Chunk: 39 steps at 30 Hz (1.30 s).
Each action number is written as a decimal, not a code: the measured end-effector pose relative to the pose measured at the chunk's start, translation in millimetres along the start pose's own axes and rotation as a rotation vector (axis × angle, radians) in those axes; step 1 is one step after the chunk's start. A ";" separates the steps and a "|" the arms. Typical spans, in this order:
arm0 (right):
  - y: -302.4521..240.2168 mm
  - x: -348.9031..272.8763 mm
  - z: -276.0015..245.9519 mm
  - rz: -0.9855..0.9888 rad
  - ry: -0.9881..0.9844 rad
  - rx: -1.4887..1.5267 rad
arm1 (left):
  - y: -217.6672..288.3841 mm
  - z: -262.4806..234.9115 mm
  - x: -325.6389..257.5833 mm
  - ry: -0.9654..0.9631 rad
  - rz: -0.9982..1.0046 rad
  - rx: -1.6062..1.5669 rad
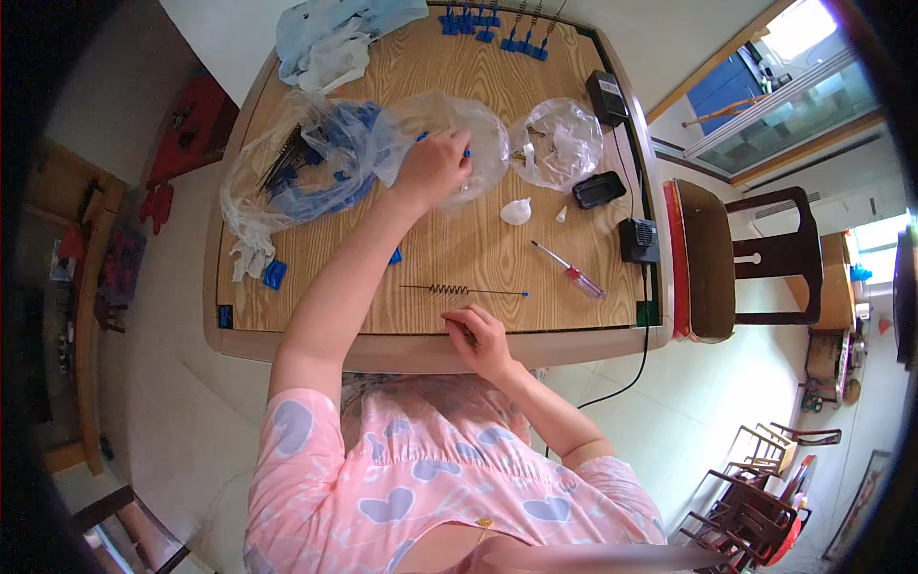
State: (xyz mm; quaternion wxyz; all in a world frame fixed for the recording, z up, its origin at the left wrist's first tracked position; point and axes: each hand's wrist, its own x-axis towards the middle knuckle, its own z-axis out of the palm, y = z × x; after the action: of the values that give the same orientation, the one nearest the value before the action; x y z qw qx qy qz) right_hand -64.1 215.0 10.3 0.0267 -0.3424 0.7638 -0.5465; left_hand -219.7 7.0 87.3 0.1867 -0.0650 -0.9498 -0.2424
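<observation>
My left hand (pixel 435 167) reaches over a clear plastic bag (pixel 486 143) in the middle of the table. Its fingers are curled in, and bits of blue show beside them; what they grip is hidden. Near the table's front edge, my right hand (pixel 481 342) rests with its fingers bent together, and I cannot make out what is in them. Just beyond it lies a thin black wire rod (pixel 449 289), coiled near its middle, with a small blue tip at the right end. A screwdriver (pixel 572 273) with a clear reddish handle lies to its right.
On the left, a clear bag (pixel 320 163) holds blue parts and black rods. Another clear bag (pixel 564 143) lies right of centre. Nearby are a white rounded piece (pixel 515 211), a black tray (pixel 600 190) and a corded black adapter (pixel 639 240). Several blue-based coiled rods (pixel 526 46) stand at the far edge.
</observation>
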 end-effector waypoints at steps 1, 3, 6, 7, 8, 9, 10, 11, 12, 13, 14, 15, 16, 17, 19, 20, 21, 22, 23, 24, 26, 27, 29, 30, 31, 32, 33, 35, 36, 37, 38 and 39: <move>-1.5 0.6 0.6 0.004 0.006 0.006 | 10.3 -18.1 -15.9 0.058 -0.033 -0.091; 0.1 0.8 -3.4 0.014 0.023 0.017 | 22.1 -31.9 -58.9 0.172 -0.120 -0.266; -1.4 -1.2 0.4 0.013 0.032 -0.010 | 15.5 -43.2 -145.7 0.220 -0.330 -0.456; -3.5 -1.7 1.6 0.013 0.032 -0.010 | 8.7 -42.9 -175.0 0.226 -0.369 -0.446; -5.3 -2.0 2.9 0.015 0.033 -0.012 | 2.4 -38.4 -198.9 0.230 -0.408 -0.438; -6.4 -1.7 2.9 0.018 0.027 -0.011 | -0.1 -32.2 -215.7 0.231 -0.415 -0.438; -6.1 0.6 1.5 -0.078 0.056 -0.123 | -0.7 -27.6 -226.8 0.290 -0.381 -0.391; -5.8 3.5 0.9 -0.174 0.087 -0.236 | -2.9 -24.5 -234.7 0.347 -0.345 -0.343; -5.6 6.3 2.4 -0.268 0.119 -0.349 | -5.8 -21.7 -240.4 0.342 -0.347 -0.346; -5.1 9.6 6.3 -0.253 0.128 -0.347 | -3.6 -19.8 -243.6 0.316 -0.334 -0.325; -5.4 13.5 7.9 -0.248 0.126 -0.349 | -1.8 -17.6 -246.6 0.288 -0.321 -0.305; -6.4 19.3 8.7 -0.239 0.138 -0.454 | -4.1 -12.7 -245.7 0.312 -0.323 -0.336; -9.2 27.9 9.7 -0.231 0.152 -0.558 | -3.1 -13.9 -244.2 0.308 -0.321 -0.338; -5.8 31.6 12.1 -0.192 0.134 -0.604 | -1.0 -16.3 -242.7 0.293 -0.339 -0.360; 0.1 33.2 14.5 -0.156 0.101 -0.676 | -0.6 -18.3 -240.8 0.278 -0.355 -0.380; 2.5 33.9 16.4 -0.122 0.067 -0.747 | -2.1 -17.8 -240.1 0.295 -0.307 -0.359; 4.1 35.2 20.0 -0.157 0.113 -0.729 | -2.7 -17.0 -240.0 0.313 -0.258 -0.338; 2.6 34.9 20.7 -0.159 0.113 -0.730 | -1.0 -15.3 -241.2 0.315 -0.257 -0.339; 1.3 34.6 20.6 -0.165 0.110 -0.719 | 1.5 -12.9 -242.4 0.315 -0.367 -0.473; 0.1 34.4 20.2 -0.171 0.107 -0.709 | 3.6 -10.7 -242.7 0.313 -0.476 -0.608; 2.1 31.0 19.0 -0.201 0.107 -0.666 | 8.4 -6.1 -239.3 0.291 -0.560 -0.755; 2.4 29.4 18.5 -0.229 0.104 -0.619 | 9.4 -4.4 -238.3 0.265 -0.646 -0.899; 0.0 27.5 17.9 -0.233 0.116 -0.603 | 5.9 -2.6 -239.2 0.256 -0.605 -0.840; -0.9 27.0 17.6 -0.236 0.126 -0.583 | 3.8 -1.9 -240.1 0.246 -0.568 -0.776; -1.2 27.2 17.9 -0.238 0.128 -0.585 | 1.1 -1.6 -241.2 0.247 -0.565 -0.777; -1.3 27.6 18.2 -0.248 0.117 -0.581 | -1.4 -1.4 -242.3 0.258 -0.530 -0.806; -1.1 28.3 18.2 -0.257 0.105 -0.577 | -3.5 -0.7 -242.8 0.269 -0.495 -0.835; -2.6 28.6 18.0 -0.252 0.099 -0.573 | -5.5 1.9 -245.2 0.281 -0.523 -0.906; -3.6 29.0 18.0 -0.246 0.092 -0.569 | -6.1 2.3 -246.3 0.293 -0.552 -0.976; -3.9 29.4 17.2 -0.245 0.092 -0.570 | -6.2 2.1 -246.5 0.291 -0.552 -0.977; -4.3 29.8 16.7 -0.246 0.097 -0.560 | -6.0 1.2 -246.8 0.277 -0.554 -0.981; -4.3 29.7 16.3 -0.247 0.102 -0.551 | -5.5 0.4 -246.7 0.263 -0.556 -0.985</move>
State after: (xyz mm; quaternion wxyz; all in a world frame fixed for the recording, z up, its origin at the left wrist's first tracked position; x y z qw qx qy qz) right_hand -78.0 184.6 17.3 -0.1723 -0.3992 0.8361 -0.3345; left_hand 6.4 -5.8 -10.6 0.1800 0.1381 -0.6755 -0.7016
